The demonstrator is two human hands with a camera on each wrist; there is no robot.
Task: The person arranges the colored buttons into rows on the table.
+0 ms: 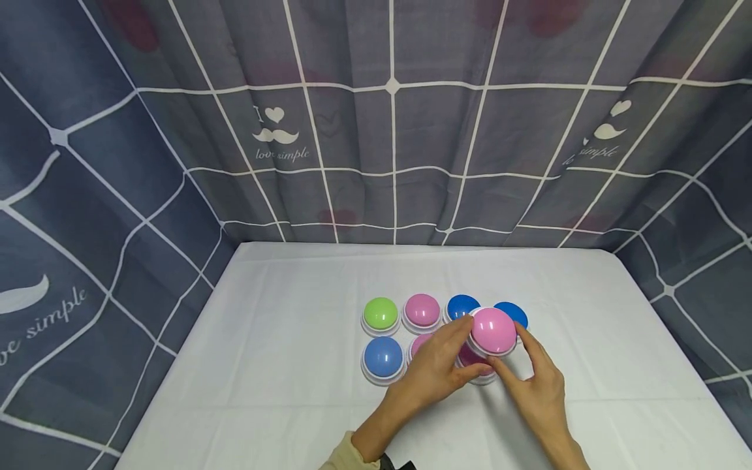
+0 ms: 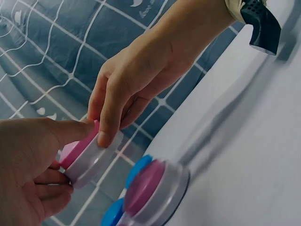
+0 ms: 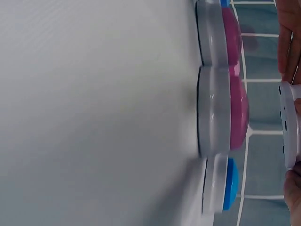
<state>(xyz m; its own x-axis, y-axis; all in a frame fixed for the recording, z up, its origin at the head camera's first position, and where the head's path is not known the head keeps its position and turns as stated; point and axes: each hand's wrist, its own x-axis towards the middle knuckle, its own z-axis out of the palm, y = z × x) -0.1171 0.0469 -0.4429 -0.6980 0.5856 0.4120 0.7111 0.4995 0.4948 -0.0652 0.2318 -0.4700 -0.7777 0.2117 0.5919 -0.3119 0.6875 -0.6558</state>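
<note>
In the head view, my left hand point(image 1: 431, 369) and my right hand point(image 1: 537, 391) hold one pink dome button point(image 1: 494, 331) with a white base between them, raised above the other buttons. The left wrist view shows fingers of both hands pinching the rim of this pink button point(image 2: 80, 150). Its white underside edge point(image 3: 289, 127) appears at the right of the right wrist view. Directly below it stands another pink button point(image 1: 474, 360), partly hidden by the raised one and my left fingers. A blue button point(image 1: 512, 313) sits behind, near my right fingertips.
Two rows of buttons stand on the white table point(image 1: 282, 346). At the left are a green button point(image 1: 380, 314) and a blue button point(image 1: 384, 357). Beside them are a pink button point(image 1: 422, 310), another blue one point(image 1: 462, 305) and a half-hidden pink one point(image 1: 419, 344). Grey checked curtains point(image 1: 352, 130) surround the table.
</note>
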